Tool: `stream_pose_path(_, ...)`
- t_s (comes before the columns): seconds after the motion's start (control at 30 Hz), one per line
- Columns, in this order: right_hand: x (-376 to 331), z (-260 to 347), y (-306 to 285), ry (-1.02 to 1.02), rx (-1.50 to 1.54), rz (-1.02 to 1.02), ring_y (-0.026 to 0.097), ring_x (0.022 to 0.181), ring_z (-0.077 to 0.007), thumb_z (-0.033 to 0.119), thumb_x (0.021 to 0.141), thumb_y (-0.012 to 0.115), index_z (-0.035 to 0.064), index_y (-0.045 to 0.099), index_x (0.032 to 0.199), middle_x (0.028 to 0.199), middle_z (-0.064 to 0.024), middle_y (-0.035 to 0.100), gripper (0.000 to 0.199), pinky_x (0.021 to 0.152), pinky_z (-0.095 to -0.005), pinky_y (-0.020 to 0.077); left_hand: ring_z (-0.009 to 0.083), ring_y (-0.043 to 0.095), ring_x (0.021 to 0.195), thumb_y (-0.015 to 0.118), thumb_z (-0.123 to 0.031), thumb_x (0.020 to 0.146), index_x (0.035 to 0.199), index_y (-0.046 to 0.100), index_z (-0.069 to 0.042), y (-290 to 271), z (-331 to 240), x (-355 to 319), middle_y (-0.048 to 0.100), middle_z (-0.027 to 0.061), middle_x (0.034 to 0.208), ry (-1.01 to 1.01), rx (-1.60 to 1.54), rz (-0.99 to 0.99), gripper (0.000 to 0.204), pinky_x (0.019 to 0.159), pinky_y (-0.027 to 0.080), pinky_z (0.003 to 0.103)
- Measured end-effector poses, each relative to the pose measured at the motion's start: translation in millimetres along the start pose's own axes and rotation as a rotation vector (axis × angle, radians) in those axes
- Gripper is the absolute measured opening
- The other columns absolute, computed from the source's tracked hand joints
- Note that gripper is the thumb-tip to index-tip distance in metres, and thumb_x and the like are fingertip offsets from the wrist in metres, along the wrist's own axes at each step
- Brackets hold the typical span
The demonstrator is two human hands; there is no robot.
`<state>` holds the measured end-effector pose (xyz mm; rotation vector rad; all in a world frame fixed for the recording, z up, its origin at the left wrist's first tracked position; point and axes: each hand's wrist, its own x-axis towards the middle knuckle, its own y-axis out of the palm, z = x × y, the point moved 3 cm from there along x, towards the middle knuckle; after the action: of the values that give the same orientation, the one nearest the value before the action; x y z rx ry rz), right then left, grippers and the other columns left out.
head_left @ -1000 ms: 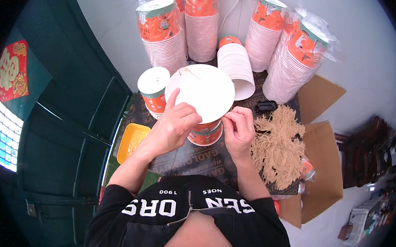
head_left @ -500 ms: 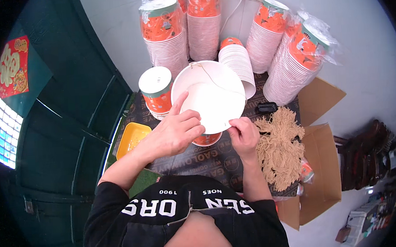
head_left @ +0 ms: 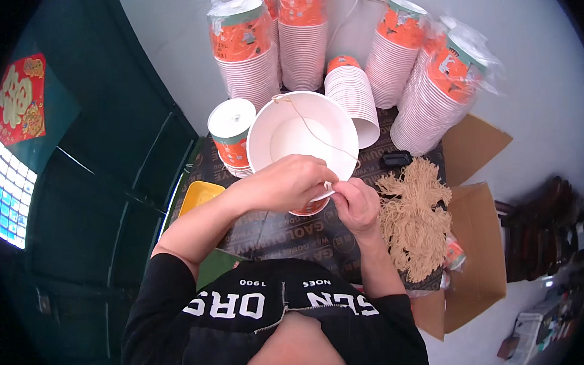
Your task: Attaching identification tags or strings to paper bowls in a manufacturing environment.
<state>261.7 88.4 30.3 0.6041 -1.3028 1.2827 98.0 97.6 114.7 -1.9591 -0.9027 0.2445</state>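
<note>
A white paper bucket (head_left: 290, 139) faces me with its open mouth, in the middle. A thin tan cord (head_left: 278, 99) is looped at its far rim and runs loosely across the mouth to the right side. At the near right rim, my left hand (head_left: 291, 182) is closed, its fingertips pinched around something small and pale that I cannot make out. My right hand (head_left: 358, 204) grips the rim there between thumb and finger, right beside the left fingertips. Under the bucket, an orange printed surface with a white edge (head_left: 309, 207) shows.
Tall stacks of orange-and-white buckets (head_left: 246, 59) in plastic stand along the wall; an unwrapped stack (head_left: 352, 103) lies tilted. A shorter stack (head_left: 233, 129) is at left, above a yellow tray (head_left: 201, 193). Tan cords (head_left: 415, 222), a black object (head_left: 396, 158) and a cardboard box (head_left: 474, 252) are right.
My left hand has moved right and down from the bucket's inside to the near right rim, its extended finger now curled into a pinch. The bucket has shifted slightly left.
</note>
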Motion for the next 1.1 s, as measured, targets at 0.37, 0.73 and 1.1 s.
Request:
stream_pose_path(0.37, 6, -6, 0, 0.019, -0.004, 0.004, 0.063, 0.064, -0.0289, -0.001, 0.076, 0.075, 0.0027, 0.060, 0.102, 0.081, -0.0115, 0.061, 0.031, 0.053, -0.0370, 0.0493, 0.0337, 0.067, 0.080, 0.062, -0.007, 0.088, 0.094, 0.064, 0.003, 1, 13, 13, 0.067, 0.0194, 0.085, -0.125, -0.043, 0.096, 0.012, 0.071, 0.051, 0.040)
stream_pose_path(0.73, -3, -17, 3, 0.139, -0.017, 0.049, 0.065, 0.068, -0.0300, 0.001, 0.079, 0.075, 0.0013, 0.061, 0.102, 0.083, -0.0125, 0.064, 0.027, 0.055, -0.0374, 0.0511, 0.0387, 0.064, 0.078, 0.051, -0.014, 0.096, 0.092, 0.057, 0.003, 5, 33, 16, 0.064, 0.0219, 0.082, -0.218, -0.031, 0.071, 0.019, 0.070, 0.049, 0.044)
stream_pose_path(1.1, -33, -26, 25, 0.504, 0.299, -0.150, 0.062, 0.059, -0.0162, -0.001, 0.088, 0.068, -0.0006, 0.055, 0.108, 0.082, -0.0103, 0.063, 0.024, 0.050, -0.0304, 0.0486, 0.0079, 0.053, 0.071, 0.060, -0.014, 0.092, 0.086, 0.064, 0.001, 21, 48, 20, 0.060, 0.0005, 0.073, -0.375, -0.454, -0.034, 0.017, 0.065, 0.046, 0.026)
